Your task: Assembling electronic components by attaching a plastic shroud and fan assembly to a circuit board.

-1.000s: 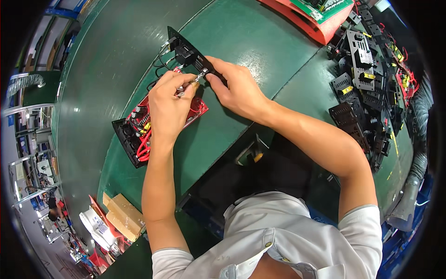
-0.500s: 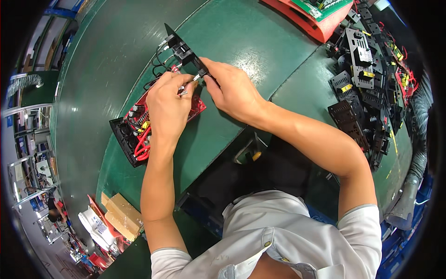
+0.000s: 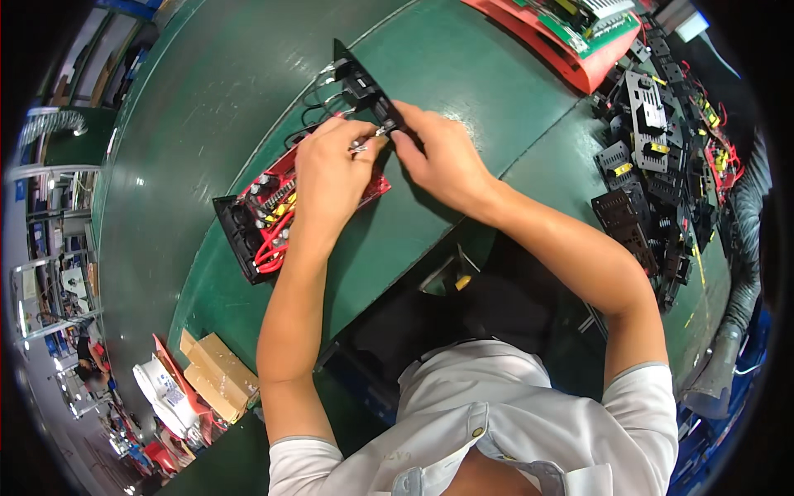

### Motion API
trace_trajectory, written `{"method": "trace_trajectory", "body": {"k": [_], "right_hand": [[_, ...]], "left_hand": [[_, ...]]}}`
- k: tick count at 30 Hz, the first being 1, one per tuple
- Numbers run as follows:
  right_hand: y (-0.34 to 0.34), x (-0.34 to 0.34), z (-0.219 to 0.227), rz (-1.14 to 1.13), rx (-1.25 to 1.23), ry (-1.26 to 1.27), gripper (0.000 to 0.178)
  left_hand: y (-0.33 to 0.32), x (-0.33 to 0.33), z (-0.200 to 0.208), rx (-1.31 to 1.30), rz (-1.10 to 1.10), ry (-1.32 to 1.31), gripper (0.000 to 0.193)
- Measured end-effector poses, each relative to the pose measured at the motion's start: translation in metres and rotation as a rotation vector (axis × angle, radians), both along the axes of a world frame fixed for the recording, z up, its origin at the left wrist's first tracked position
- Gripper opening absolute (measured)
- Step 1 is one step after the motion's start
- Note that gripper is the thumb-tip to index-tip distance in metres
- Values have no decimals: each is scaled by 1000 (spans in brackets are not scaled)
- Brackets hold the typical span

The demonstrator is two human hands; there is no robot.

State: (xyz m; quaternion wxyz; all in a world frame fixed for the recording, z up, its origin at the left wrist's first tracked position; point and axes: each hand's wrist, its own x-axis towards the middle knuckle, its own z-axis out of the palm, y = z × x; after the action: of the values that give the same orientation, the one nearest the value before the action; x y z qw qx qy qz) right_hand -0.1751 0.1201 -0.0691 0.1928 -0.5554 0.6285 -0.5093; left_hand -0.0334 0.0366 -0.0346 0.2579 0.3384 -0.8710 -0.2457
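My right hand grips the lower end of a black panel, which stands tilted and carries black sockets on its left side. Black wires run from those sockets toward a device with a red circuit board lying on the bench. Over this board is my left hand, its fingers pinched beside the panel's lower end. A small silver part shows at its fingertips; its kind is hard to make out. Red cables and a black fan-like end plate are at the device's near left end.
Several black metal panels with yellow parts are heaped at the right. Green circuit boards rest on red foam at the far right. A cardboard box sits at lower left, and a grey flexible duct runs along the right edge.
Both hands, the black panel and the red-board device appear farther right in the picture; the whole view has also shifted slightly. The hold on the panel is the same.
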Motion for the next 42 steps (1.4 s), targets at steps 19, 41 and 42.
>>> {"method": "trace_trajectory", "body": {"k": [19,41,42], "right_hand": [[5,-8,41,46,232,-156,23],[-6,-12,-2,-171,188,324,57],[-4,-10,-3,-127,190,418,55]], "left_hand": [[1,10,10,-117,-96,12,29],[-8,15,16,-164,-49,2,18],[-8,16,13,-149,-32,-4,16]]}}
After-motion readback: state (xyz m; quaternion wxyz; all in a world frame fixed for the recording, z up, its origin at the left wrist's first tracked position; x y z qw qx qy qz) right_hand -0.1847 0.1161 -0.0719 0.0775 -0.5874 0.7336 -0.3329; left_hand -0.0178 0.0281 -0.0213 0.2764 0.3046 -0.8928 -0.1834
